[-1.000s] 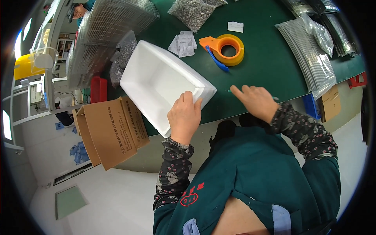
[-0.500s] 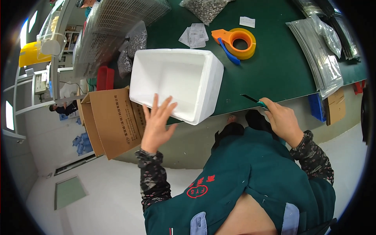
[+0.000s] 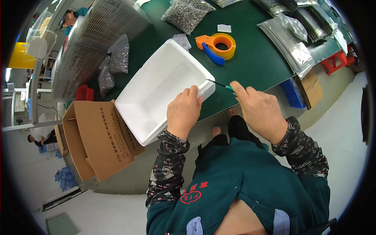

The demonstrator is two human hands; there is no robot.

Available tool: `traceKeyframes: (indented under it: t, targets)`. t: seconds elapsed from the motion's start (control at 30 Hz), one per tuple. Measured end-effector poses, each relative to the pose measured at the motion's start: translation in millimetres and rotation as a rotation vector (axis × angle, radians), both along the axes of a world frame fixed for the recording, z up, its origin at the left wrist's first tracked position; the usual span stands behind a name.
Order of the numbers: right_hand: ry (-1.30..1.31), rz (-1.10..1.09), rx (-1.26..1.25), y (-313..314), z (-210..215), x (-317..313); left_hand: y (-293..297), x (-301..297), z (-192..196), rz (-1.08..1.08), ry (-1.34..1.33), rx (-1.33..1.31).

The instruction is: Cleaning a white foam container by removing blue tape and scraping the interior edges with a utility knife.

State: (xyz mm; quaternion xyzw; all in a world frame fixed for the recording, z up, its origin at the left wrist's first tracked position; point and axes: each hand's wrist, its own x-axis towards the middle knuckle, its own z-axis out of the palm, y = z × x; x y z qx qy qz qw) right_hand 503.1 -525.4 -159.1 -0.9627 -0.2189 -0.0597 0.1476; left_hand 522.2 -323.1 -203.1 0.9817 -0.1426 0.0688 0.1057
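A white foam box (image 3: 152,76), open side up, sits tilted at an angle near the table's front edge. My left hand (image 3: 183,110) grips its near right rim, fingers curled over the edge and into the box. In my right hand (image 3: 261,111) is a utility knife (image 3: 228,87) with a green handle and a thin dark blade. The blade points left, its tip at the rim by the box's right corner. Whether it cuts into the foam I cannot tell. Most of the handle is hidden in my fist.
Beyond the box lie an orange tape dispenser (image 3: 211,54), paper slips (image 3: 182,40) and bags of small metal parts (image 3: 184,17). Flat clear bags (image 3: 288,46) are stacked at the right. A cardboard box (image 3: 103,139) stands left, below wire racks (image 3: 98,39). A person (image 3: 71,19) is at far left.
The foam box has turned, its right end now farther back. My left hand has moved from over it onto the rim. The knife has come left to the box's corner.
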Motion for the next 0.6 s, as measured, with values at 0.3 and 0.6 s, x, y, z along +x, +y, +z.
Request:
traceKeyframes:
  t: [0.3,0.6]
  targets:
    - [-0.001,0.058,-0.198,5,10,12,3,3,-5,-0.030,-0.042,0.008]
    - [0.012,0.143,-0.239,4,12,25,2,3,-4,-0.037,-0.045,-0.010]
